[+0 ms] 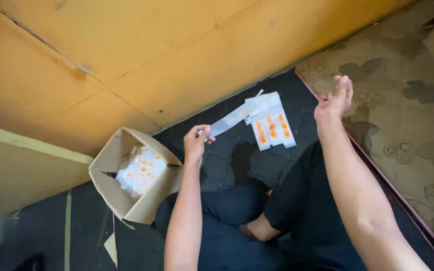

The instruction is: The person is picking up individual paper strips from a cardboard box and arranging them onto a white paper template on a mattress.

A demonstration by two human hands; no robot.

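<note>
The person sits cross-legged on a dark quilted mat (237, 160) beside an orange wall (151, 55). The left hand (196, 143) pinches the near end of a long clear plastic strip (229, 119) between thumb and fingers; the strip runs from the hand toward two o'clock, its far end lying over a small pile of clear packets with orange contents (271, 123) that rests on the mat. The right hand (333, 103) is raised at about three o'clock of the pile, well apart from it, palm up and fingers loosely spread, holding nothing. At nine o'clock from the left hand, just beside the person's knee, an open cardboard box (109, 165) holds many more white-and-orange packets (140, 172). A patterned beige carpet (408, 115) lies past the mat's edge.
</note>
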